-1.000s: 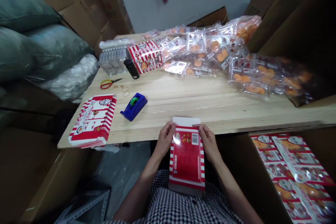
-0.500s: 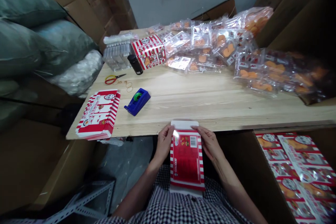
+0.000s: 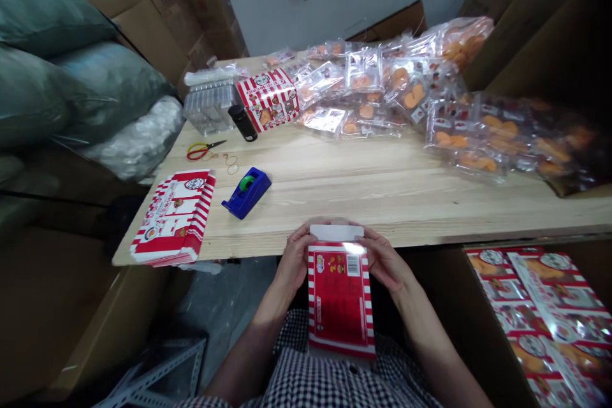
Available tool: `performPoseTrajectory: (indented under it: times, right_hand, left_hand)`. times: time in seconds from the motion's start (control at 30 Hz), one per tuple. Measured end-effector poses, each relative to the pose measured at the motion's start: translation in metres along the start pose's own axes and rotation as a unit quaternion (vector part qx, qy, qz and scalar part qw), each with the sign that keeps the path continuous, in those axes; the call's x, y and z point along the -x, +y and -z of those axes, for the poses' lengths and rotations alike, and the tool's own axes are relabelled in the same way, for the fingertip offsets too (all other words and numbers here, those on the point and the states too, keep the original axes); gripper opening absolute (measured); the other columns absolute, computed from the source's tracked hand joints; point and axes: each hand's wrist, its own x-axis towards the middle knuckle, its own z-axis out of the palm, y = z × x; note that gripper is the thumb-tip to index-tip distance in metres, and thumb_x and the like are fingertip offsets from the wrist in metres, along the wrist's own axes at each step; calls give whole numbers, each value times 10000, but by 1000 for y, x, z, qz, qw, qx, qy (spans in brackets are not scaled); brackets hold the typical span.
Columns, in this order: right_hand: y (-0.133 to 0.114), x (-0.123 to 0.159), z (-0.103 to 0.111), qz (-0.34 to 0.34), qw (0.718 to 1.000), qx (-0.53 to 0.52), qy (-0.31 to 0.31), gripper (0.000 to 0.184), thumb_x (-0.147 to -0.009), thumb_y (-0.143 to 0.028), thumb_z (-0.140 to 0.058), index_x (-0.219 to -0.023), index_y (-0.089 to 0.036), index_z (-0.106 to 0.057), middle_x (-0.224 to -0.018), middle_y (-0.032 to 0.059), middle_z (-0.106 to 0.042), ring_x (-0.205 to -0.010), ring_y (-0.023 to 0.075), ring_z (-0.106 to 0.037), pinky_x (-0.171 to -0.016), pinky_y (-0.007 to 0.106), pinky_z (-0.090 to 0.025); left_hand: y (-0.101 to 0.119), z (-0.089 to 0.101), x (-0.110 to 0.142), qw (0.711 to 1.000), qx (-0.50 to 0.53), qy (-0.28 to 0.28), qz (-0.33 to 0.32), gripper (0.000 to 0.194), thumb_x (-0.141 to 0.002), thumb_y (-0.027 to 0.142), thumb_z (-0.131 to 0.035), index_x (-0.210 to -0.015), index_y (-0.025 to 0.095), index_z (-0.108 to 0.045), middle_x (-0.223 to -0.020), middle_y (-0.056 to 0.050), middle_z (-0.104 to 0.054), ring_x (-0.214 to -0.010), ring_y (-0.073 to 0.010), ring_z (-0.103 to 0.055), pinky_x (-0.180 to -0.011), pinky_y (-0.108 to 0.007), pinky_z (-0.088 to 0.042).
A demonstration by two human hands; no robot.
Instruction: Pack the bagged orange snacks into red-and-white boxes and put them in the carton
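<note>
A red-and-white striped cardboard box (image 3: 340, 299) stands upright in front of my body at the table's near edge, its printed back with a barcode facing me. A white flap (image 3: 336, 233) sticks up at its top end. My left hand (image 3: 295, 258) grips the upper left corner, with its thumb on the near side. On the opposite corner, my right hand (image 3: 385, 259) holds the box the same way. The fingertips of both hands are hidden behind the flap.
On the wooden table (image 3: 335, 185) lie a stack of flat boxes (image 3: 174, 217), a blue tape dispenser (image 3: 247, 193), scissors (image 3: 203, 150), a black bottle (image 3: 243, 123), a striped box (image 3: 268, 99) and clear bags of orange pieces (image 3: 363, 80). Packed boxes (image 3: 540, 312) fill a carton at right.
Both hands have shifted their fingers behind the top flap, which now tilts differently. The box has stayed almost in place, and the camera view has moved slightly.
</note>
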Motion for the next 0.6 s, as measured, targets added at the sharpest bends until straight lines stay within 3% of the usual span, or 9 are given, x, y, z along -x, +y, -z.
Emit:
performPoseTrajectory:
  times: [0.13, 0.23, 0.37, 0.5, 0.6]
  right_hand:
    - [7, 4, 7, -73, 994, -84, -7, 290, -744, -372, -792, -1004, -244, -779, -1053, 59, -784, -930, 277, -743, -833, 415, -612]
    - [12, 10, 10, -65, 993, -99, -5, 276, -747, -383, -809, -977, -239, -764, -1081, 61, -779, -977, 267, -735, -884, 413, -590]
    - [23, 16, 17, -43, 993, -103, -44, 264, -780, -445, -792, -934, -239, -732, -1156, 79, -756, -1079, 273, -706, -951, 455, -545]
    - [30, 23, 28, -25, 995, -68, -73, 254, -785, -449, -790, -908, -236, -727, -1166, 85, -751, -1164, 269, -666, -1024, 474, -486]
    - [25, 27, 33, -21, 995, -23, -99, 244, -804, -438, -773, -915, -225, -733, -1194, 97, -736, -1173, 272, -657, -1022, 467, -481]
  left_hand:
    - [-4, 7, 6, 998, -44, -32, -21, 360, -791, 215, -689, -1144, 161, -735, -1071, -96, -756, -830, -185, -696, -755, -275, -510]
    - [-8, 17, 9, 995, -75, -56, -26, 391, -851, 329, -695, -1217, 190, -702, -1136, -104, -742, -949, -228, -703, -834, -325, -525]
    - [-8, 31, 11, 982, -160, -78, -62, 301, -862, 375, -692, -1078, 176, -760, -1213, -124, -715, -1145, -279, -650, -956, -387, -505]
    - [-8, 39, 14, 965, -224, -120, -72, 254, -852, 380, -703, -1008, 192, -774, -1238, -125, -706, -1176, -284, -639, -1029, -450, -463]
    - [-8, 35, 17, 960, -240, -119, -76, 283, -884, 418, -658, -990, 183, -774, -1206, -132, -719, -1157, -284, -651, -1028, -457, -460]
